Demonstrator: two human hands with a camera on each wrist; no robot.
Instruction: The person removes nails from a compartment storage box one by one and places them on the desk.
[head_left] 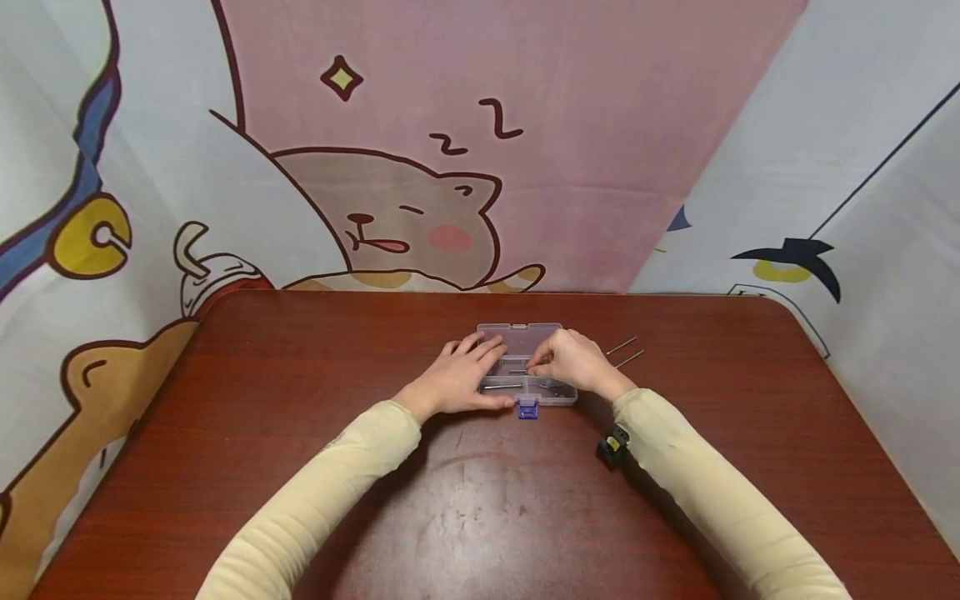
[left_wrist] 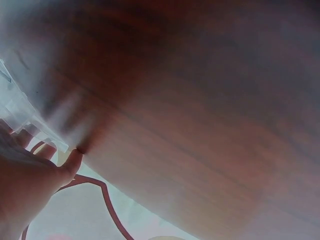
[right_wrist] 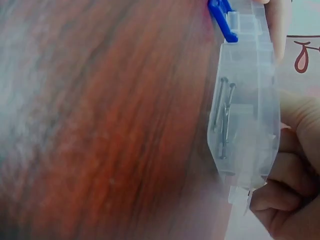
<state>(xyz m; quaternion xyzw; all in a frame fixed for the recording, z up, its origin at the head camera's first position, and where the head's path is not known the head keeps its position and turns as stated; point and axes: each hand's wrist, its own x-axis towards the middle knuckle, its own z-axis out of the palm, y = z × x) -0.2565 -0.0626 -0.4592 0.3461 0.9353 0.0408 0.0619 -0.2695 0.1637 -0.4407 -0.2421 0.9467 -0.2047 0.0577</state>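
A clear plastic box [head_left: 551, 400] with compartments lies on the table, its lid [head_left: 517, 337] raised at the back and its blue latch [head_left: 528, 409] at the front. My left hand [head_left: 457, 379] rests along the box's left side, fingers spread and thumb at the front edge. Over the middle compartments, my right hand [head_left: 573, 360] has its fingers curled, with thumb and fingertips pinching the end of a thin metal nail [head_left: 517, 372]. Another nail [head_left: 501, 387] lies in the front left compartment. Through the clear wall, several nails [right_wrist: 226, 120] show in the right wrist view.
Two long nails [head_left: 630, 358] lie on the table just right of the box. The brown wooden table [head_left: 480, 517] has a rounded back edge against a printed cloth [head_left: 570, 167]. A black device [head_left: 613, 446] is at my right sleeve.
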